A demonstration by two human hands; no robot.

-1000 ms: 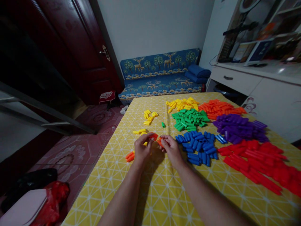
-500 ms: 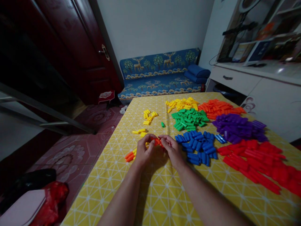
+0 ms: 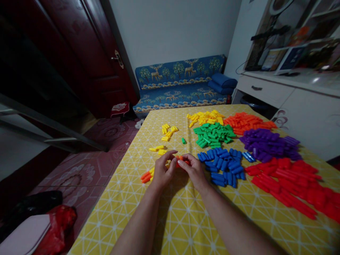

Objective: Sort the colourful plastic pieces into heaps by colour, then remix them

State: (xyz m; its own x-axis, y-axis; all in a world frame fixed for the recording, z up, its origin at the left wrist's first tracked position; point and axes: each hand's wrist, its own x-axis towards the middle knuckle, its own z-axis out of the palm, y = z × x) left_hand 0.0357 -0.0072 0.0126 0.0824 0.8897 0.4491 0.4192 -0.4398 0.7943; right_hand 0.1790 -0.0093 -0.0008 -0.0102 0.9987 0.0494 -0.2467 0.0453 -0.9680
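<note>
Small orange plastic tube-shaped pieces (image 3: 181, 158) are between my two hands, just above the table. My right hand (image 3: 195, 170) pinches them with thumb and fingertips. My left hand (image 3: 164, 170) holds their left side, its thumb against them and its index finger raised and stretched. The fingers partly cover the pieces, so their exact joint is hidden. Beside my left wrist lies a group of orange and yellow pieces (image 3: 146, 176), partly hidden by the hand. Yellow pieces (image 3: 157, 148) lie just beyond my left hand, and a single green piece (image 3: 183, 141) farther up.
On the right are piles of blue (image 3: 224, 164), green (image 3: 214, 134), yellow (image 3: 207, 117), orange (image 3: 247, 122), purple (image 3: 269, 143) and red pieces (image 3: 294, 186). More yellow pieces (image 3: 169, 132) lie at the back left. A patterned sofa (image 3: 180, 85) stands beyond the yellow tablecloth (image 3: 111, 216).
My left index finger has lifted and straightened off the orange pieces. The pieces have turned slightly in my fingers, and the right fingers have shifted their hold. The piles look the same.
</note>
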